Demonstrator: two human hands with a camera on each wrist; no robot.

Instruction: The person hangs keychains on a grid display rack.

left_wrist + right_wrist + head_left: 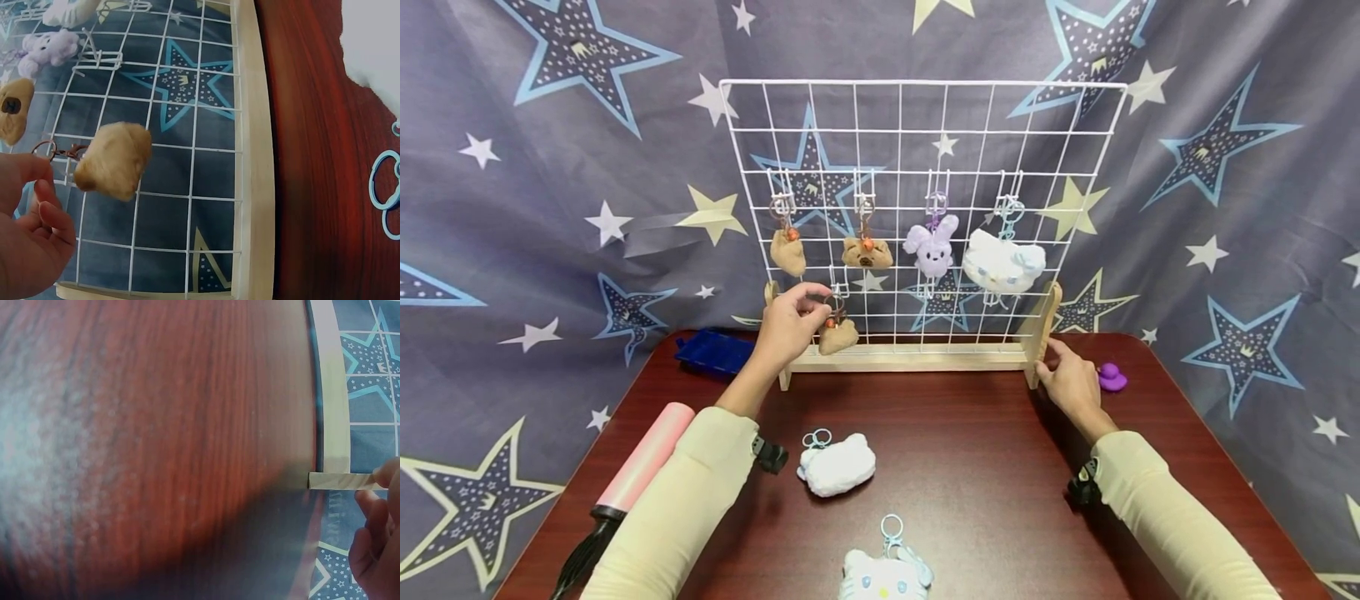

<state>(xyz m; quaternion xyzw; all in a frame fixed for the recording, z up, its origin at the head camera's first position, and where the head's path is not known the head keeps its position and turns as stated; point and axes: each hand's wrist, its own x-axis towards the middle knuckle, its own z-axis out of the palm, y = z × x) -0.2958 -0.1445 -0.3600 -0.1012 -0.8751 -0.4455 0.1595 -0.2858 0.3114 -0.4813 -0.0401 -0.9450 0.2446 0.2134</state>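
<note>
Near the lower left of a white wire grid, my left hand pinches the metal ring of a brown plush keychain beside a white hook. The left wrist view shows the ring between thumb and finger, with the plush body hanging free of the fingers. Whether the ring is on the hook cannot be told. At the other end, my right hand grips the wooden side support of the stand, thumb and fingers on either side of it in the right wrist view.
On upper hooks hang two brown plush keychains, a lilac rabbit one and a white cat one. Two white plush keychains lie on the table. Around are a pink pump, blue tray and purple duck-like toy.
</note>
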